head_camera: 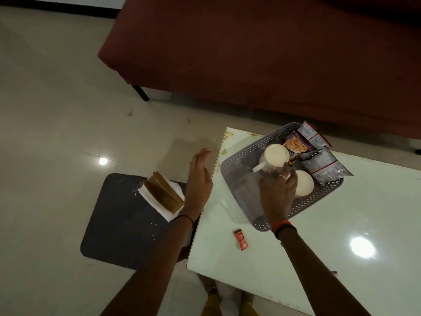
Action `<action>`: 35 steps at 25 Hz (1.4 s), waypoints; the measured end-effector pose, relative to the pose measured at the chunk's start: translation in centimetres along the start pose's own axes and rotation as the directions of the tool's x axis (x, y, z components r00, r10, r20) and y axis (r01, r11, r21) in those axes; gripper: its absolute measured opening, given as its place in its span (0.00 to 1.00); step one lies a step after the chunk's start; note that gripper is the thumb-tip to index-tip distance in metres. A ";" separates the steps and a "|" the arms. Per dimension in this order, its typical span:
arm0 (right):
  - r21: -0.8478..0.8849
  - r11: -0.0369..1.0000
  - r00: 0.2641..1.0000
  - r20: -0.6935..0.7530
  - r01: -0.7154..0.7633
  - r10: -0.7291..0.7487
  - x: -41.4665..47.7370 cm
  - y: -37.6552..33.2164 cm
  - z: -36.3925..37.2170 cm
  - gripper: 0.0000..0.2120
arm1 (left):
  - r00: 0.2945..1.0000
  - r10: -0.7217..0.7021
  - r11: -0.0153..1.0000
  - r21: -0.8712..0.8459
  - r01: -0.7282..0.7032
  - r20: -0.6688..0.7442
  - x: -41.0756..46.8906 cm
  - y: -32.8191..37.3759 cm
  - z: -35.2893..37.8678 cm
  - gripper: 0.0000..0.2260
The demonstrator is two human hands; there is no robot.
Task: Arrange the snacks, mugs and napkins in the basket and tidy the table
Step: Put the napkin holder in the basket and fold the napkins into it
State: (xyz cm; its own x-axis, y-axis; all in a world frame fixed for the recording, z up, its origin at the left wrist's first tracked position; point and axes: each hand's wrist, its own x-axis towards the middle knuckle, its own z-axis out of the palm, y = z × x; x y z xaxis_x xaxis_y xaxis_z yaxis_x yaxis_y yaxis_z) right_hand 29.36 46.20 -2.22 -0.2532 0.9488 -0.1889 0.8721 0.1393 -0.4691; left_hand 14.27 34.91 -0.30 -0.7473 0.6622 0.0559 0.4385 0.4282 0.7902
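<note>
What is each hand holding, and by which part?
The left hand, fingers straight, holds nothing. The right hand lies on the left rim of the nearer mug in the basket; whether it grips cannot be told.

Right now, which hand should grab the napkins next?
Left, probably. The left hand is open, holds nothing and hovers beside the napkin holder on the dark surface off the table. The right hand is busy at the mugs inside the basket, farther from it.
</note>
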 end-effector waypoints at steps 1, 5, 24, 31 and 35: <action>0.038 0.998 0.999 0.022 0.043 -0.044 -1.1 -1.4 0.8 0.34 | 1.000 -0.022 0.999 0.030 0.023 -0.015 -0.6 -1.4 -2.0 0.26; 0.188 0.972 0.981 0.107 0.139 -0.161 -5.8 -6.2 3.9 0.36 | 0.990 -0.119 0.972 0.213 0.100 0.079 -1.4 -7.7 -9.2 0.31; 0.063 0.940 0.791 0.522 0.336 -0.318 -13.6 -16.2 14.7 0.23 | 0.819 -0.058 0.878 0.420 -0.230 0.571 2.4 -16.7 -15.3 0.23; 0.198 0.960 0.866 0.422 0.200 -0.267 -13.5 -15.8 10.8 0.27 | 0.774 0.039 0.878 0.348 -0.329 0.632 4.6 -12.7 -16.0 0.22; 0.288 0.950 0.898 0.379 0.118 -0.226 -11.8 -13.2 6.3 0.24 | 0.721 0.145 0.876 0.251 -0.413 0.678 6.3 -8.2 -13.8 0.22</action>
State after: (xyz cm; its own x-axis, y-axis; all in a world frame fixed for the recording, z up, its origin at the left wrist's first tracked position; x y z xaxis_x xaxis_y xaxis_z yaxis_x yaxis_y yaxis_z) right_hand 18.20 31.37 0.73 -0.5827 0.7127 -0.3905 0.6786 0.1624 -0.7163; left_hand -0.88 27.05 2.02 -0.1362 0.9563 -0.2589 0.8176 0.2561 0.5157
